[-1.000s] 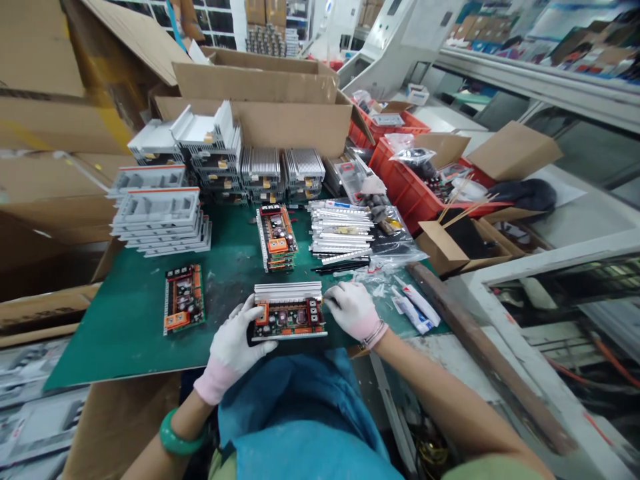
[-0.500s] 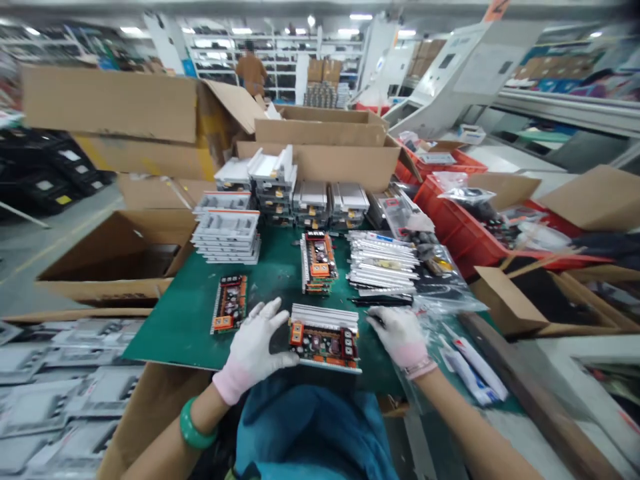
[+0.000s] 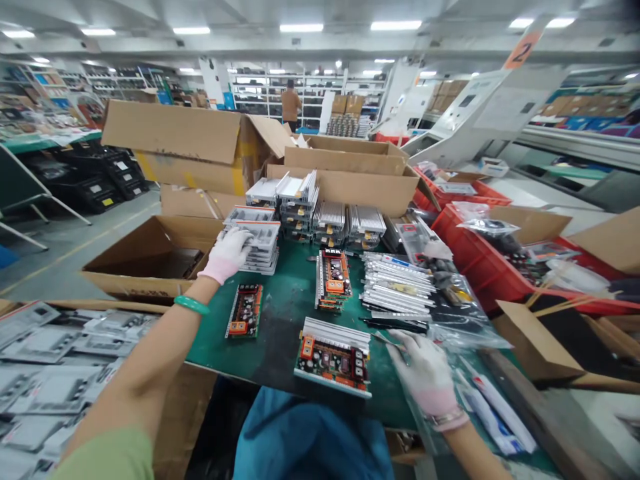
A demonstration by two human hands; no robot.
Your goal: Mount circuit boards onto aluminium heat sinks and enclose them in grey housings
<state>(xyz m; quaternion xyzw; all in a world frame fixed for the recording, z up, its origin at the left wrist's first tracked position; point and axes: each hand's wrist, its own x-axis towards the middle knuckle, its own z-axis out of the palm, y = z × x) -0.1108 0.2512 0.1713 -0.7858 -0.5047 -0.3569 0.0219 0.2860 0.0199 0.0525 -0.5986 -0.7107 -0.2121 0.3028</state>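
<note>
My left hand (image 3: 229,255), in a white glove with a pink cuff, rests on the top grey housing of a stack (image 3: 257,243) at the back of the green mat (image 3: 273,343). Whether it grips that housing, I cannot tell. My right hand (image 3: 423,373) pinches a thin metal tool (image 3: 387,341), perhaps tweezers, near a circuit board with a finned aluminium heat sink (image 3: 333,357). That assembly lies untouched at the mat's front edge. Another bare circuit board (image 3: 244,311) lies to its left, and a stack of boards (image 3: 333,280) stands behind it.
Aluminium bars (image 3: 397,283) and black pens (image 3: 395,325) lie on the mat, with stacked heat sinks (image 3: 330,220) behind. Tubes in plastic (image 3: 493,413) lie to the right. Red crates (image 3: 480,267) and cardboard boxes (image 3: 160,257) surround the bench. A person (image 3: 291,107) stands far off.
The view has tilted upward. My left hand has left the front assembly and moved to the housing stack. My right hand has shifted slightly, now pinching the thin tool.
</note>
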